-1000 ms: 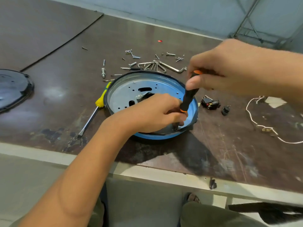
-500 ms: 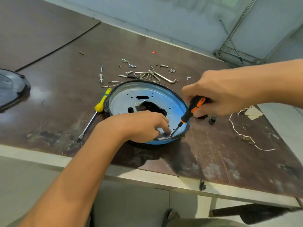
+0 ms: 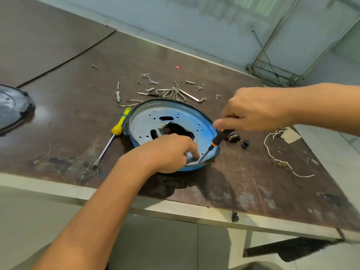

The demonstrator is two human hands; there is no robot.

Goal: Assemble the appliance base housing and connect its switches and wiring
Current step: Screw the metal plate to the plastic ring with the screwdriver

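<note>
The round blue base housing [image 3: 204, 124] with its perforated metal plate [image 3: 144, 125] lies on the brown table near the front edge. My right hand [image 3: 253, 110] grips a black-and-orange screwdriver [image 3: 215, 141] slanted down, its tip at the housing's near right rim. My left hand [image 3: 165, 151] rests on the plate with fingers curled, the index fingertip pressing beside the screwdriver tip. Black switches [image 3: 232, 137] and a smaller black part [image 3: 245, 143] lie just right of the housing. A white wire [image 3: 276, 156] with terminals trails further right.
A yellow-handled screwdriver [image 3: 112, 137] lies left of the housing. Behind the housing lie loose screws, bolts and hex keys [image 3: 181, 94]. A dark round cover [image 3: 11, 108] sits at the far left. The table's front edge runs close below my arms.
The screwdriver went from nearly upright to slanted, its tip at the rim. My left hand let go of its shaft and now presses a fingertip by the tip. The view shifted.
</note>
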